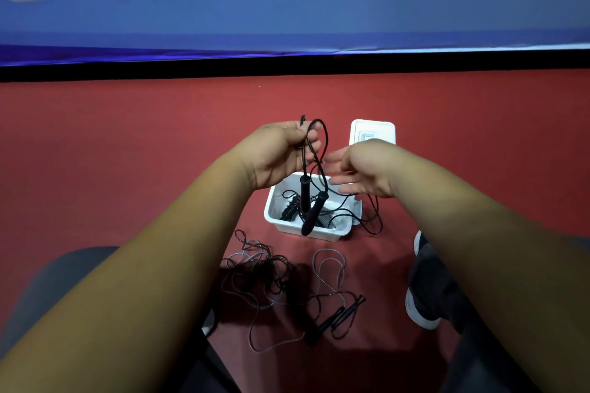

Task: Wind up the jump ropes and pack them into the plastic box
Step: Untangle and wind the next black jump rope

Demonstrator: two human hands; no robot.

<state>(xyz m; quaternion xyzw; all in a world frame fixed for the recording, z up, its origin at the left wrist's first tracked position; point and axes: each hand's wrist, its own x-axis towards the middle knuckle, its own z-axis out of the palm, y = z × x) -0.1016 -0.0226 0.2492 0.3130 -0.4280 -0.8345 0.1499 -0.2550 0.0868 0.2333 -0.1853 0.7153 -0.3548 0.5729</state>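
Left grip (pixel 284 153) is pinching the black cord of a jump rope (pixel 314 215) above the plastic box (pixel 332 234), with its fingers curling round the doubled loops. The rope's two black handles (pixel 304 193) are hanging down over the box, one tip reaching past the near rim. Right grip (pixel 360 169) is hovering just beside the cord, fingers straight and holding nothing. A loose stretch of cord is trailing over the box's right side onto the red floor (pixel 127 153). More ropes (pixel 274 277) are lying tangled on the floor nearer the person, and a white lid (pixel 373 132) is lying beyond the box.
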